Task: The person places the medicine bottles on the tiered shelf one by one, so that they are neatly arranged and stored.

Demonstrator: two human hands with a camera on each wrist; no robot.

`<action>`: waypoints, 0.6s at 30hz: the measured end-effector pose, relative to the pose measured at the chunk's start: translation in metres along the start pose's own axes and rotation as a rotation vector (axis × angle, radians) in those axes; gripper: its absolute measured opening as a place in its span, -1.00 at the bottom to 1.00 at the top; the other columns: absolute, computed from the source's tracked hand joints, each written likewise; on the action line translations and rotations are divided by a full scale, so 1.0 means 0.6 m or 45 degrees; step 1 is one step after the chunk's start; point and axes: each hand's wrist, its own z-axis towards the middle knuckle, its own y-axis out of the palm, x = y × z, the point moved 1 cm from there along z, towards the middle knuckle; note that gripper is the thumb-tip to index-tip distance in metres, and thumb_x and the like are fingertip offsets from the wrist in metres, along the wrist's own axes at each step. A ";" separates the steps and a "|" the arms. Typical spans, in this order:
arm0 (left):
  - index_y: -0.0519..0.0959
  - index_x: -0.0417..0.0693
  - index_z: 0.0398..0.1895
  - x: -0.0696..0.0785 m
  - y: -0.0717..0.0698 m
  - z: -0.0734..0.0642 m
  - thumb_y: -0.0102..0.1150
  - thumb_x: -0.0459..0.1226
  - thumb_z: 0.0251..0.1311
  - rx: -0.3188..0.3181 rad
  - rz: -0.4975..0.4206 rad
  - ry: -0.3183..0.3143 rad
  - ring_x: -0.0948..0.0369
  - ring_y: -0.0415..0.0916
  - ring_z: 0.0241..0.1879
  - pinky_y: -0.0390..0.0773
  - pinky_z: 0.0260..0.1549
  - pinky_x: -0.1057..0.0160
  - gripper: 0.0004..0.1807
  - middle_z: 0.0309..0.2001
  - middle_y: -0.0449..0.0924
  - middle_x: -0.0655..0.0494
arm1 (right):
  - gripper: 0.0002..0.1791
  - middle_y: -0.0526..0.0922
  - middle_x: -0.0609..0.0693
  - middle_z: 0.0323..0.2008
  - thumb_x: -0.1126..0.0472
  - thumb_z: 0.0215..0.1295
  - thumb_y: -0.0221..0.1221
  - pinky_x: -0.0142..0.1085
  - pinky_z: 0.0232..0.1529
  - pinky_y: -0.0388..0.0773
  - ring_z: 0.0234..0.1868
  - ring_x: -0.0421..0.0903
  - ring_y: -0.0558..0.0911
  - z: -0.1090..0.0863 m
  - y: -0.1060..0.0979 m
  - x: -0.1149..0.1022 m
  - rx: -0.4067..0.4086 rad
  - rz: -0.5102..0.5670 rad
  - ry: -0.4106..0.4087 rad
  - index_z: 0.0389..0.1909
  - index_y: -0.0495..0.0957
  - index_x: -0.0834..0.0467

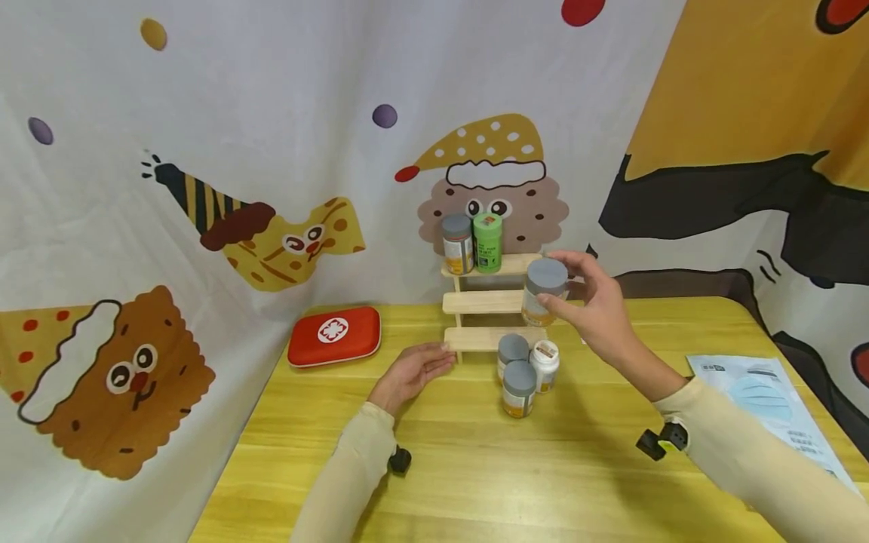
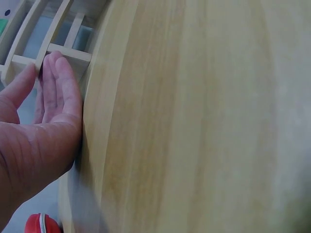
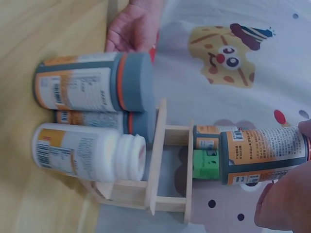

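Observation:
My right hand pinches a grey-lidded pill bottle between thumb and fingers, held up at the right side of a small three-tier wooden rack. In the right wrist view this bottle shows an orange and white label. My left hand reaches the rack's lower left end, its fingers nearly straight; in the left wrist view the fingertips are at the rack's frame. On the top tier stand another grey-lidded bottle and a green bottle.
Before the rack's lower right stand two grey-lidded bottles and a white bottle, close together. A red zip case with a white emblem lies left on the wooden table. A mask packet lies at the right.

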 end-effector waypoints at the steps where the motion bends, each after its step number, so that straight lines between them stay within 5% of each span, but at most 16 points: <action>1: 0.44 -0.38 0.37 0.000 0.001 0.000 0.12 -0.34 0.57 0.004 -0.004 -0.002 0.22 0.76 -0.04 0.74 0.21 0.19 -0.58 -0.07 0.78 0.04 | -0.37 0.58 -0.24 0.10 0.45 0.31 0.38 -0.56 0.07 0.59 0.12 -0.25 0.57 0.005 0.000 0.000 0.008 0.000 0.013 0.40 0.47 0.24; 10: 0.44 -0.39 0.37 0.000 0.003 0.002 0.12 -0.34 0.57 0.008 -0.008 0.000 0.22 0.76 -0.06 0.75 0.17 0.21 -0.58 -0.09 0.78 0.05 | -0.36 0.50 0.00 0.35 0.30 0.42 0.36 -0.50 0.26 0.55 0.31 -0.28 0.49 0.049 0.005 0.024 0.048 -0.020 0.082 0.48 0.45 0.12; 18: 0.41 -0.40 0.41 -0.002 0.002 0.005 0.13 -0.35 0.56 0.019 -0.009 -0.004 0.22 0.75 -0.04 0.75 0.18 0.21 -0.54 -0.04 0.77 0.00 | -0.36 0.54 0.04 0.32 0.27 0.40 0.39 -0.51 0.19 0.60 0.25 -0.28 0.51 0.093 0.013 0.052 0.112 -0.051 0.099 0.47 0.49 0.01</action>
